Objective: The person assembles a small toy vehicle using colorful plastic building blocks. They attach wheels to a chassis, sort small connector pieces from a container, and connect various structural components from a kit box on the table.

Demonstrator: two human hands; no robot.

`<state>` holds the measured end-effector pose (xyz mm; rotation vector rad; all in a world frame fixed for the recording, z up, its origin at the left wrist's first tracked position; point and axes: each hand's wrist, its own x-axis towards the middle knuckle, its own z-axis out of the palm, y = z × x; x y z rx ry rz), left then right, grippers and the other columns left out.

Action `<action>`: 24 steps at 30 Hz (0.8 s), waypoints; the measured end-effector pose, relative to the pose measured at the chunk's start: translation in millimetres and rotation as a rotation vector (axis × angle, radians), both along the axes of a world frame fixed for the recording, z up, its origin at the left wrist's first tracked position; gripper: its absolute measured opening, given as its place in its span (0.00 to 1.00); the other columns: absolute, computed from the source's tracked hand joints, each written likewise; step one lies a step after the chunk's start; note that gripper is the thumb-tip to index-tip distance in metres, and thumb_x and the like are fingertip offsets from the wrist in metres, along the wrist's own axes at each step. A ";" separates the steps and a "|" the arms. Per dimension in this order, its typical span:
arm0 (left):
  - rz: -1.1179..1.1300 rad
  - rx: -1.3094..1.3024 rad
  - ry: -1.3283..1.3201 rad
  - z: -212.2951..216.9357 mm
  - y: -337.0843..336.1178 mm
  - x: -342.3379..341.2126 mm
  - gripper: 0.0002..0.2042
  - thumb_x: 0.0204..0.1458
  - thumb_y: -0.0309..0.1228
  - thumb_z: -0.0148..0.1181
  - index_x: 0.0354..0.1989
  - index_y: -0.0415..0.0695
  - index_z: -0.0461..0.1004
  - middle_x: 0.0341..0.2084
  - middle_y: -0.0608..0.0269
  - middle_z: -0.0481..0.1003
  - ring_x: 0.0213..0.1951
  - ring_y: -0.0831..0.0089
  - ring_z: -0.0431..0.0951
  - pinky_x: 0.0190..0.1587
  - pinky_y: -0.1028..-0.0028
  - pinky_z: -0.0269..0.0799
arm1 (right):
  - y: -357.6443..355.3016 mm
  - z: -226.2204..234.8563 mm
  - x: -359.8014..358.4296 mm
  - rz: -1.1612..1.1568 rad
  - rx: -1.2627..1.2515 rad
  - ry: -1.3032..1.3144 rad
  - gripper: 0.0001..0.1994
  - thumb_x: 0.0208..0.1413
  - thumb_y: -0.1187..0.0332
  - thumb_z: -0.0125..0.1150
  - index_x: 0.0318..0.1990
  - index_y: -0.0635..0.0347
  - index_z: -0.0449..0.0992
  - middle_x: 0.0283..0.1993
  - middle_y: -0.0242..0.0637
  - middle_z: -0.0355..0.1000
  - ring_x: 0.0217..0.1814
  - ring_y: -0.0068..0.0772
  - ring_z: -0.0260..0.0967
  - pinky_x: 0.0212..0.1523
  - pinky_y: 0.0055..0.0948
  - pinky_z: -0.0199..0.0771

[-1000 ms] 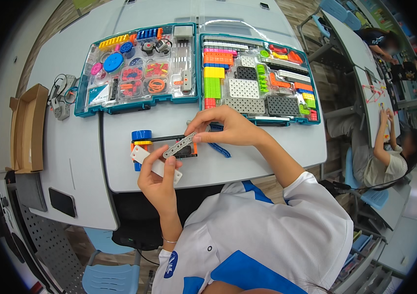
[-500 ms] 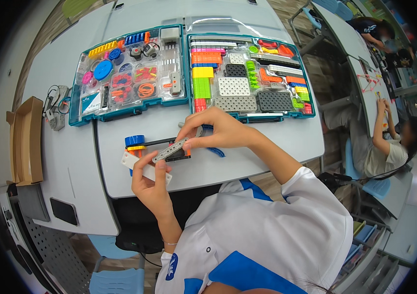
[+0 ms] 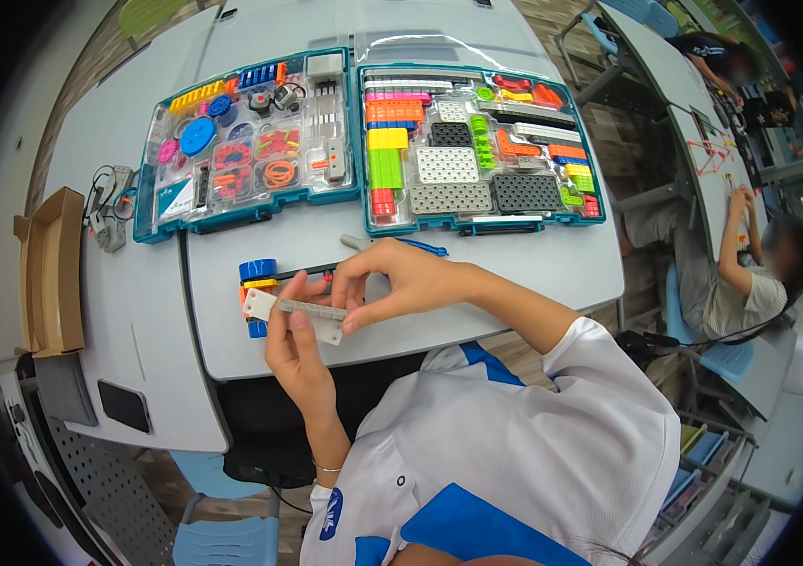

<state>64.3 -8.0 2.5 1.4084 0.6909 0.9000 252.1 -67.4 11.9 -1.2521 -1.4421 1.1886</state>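
Observation:
Between both hands is a grey perforated beam [image 3: 315, 309], now seen edge-on. My left hand [image 3: 300, 363] has thumb and fingers closed about its left end. A white plate with holes [image 3: 258, 304] sits behind the same fingers; whether it is gripped or joined to something is hidden. My right hand [image 3: 411, 283] pinches near the beam's right end, fingertips bent down. Just beyond the hands lies a partly built model with blue wheels [image 3: 258, 270], a yellow piece [image 3: 259, 283] and a black beam [image 3: 311, 271]. My fingers cover part of it.
Two teal-edged trays of building parts, a left one [image 3: 249, 215] and a right one [image 3: 505, 226], stand beyond my hands. A grey-handled piece [image 3: 354, 242] and a blue strip [image 3: 425, 247] lie near my right hand. An open cardboard box [image 3: 50, 274] and a phone [image 3: 124, 406] are at left.
The grey beam has turned from slanting with its holed face showing to nearly level and edge-on. My right hand has moved slightly down and left, closer to my left hand.

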 end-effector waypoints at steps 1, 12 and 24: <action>-0.013 0.006 0.008 0.4 -1.0 -0.2 0.19 0.67 0.36 0.48 0.58 0.35 0.71 0.45 0.53 0.77 0.47 0.72 0.76 0.53 0.71 0.69 | 0.5 -1.5 -1.7 0.008 0.009 0.007 0.16 0.49 0.59 0.75 0.37 0.61 0.80 0.34 0.31 0.78 0.36 0.24 0.74 0.42 0.26 0.73; -0.053 0.060 0.079 -12.8 -2.2 -2.0 0.16 0.62 0.29 0.55 0.55 0.31 0.71 0.49 0.53 0.76 0.50 0.70 0.75 0.56 0.69 0.68 | -1.0 -2.3 -4.0 0.001 0.014 0.017 0.14 0.51 0.59 0.73 0.34 0.61 0.78 0.31 0.30 0.76 0.33 0.22 0.72 0.39 0.26 0.71; -0.057 -0.015 -0.067 0.1 -4.1 6.9 0.31 0.64 0.26 0.49 0.73 0.42 0.46 0.57 0.43 0.70 0.49 0.69 0.75 0.57 0.69 0.67 | -0.2 3.6 -8.4 -0.085 0.028 -0.061 0.14 0.50 0.64 0.73 0.34 0.62 0.76 0.32 0.32 0.76 0.33 0.24 0.74 0.39 0.25 0.71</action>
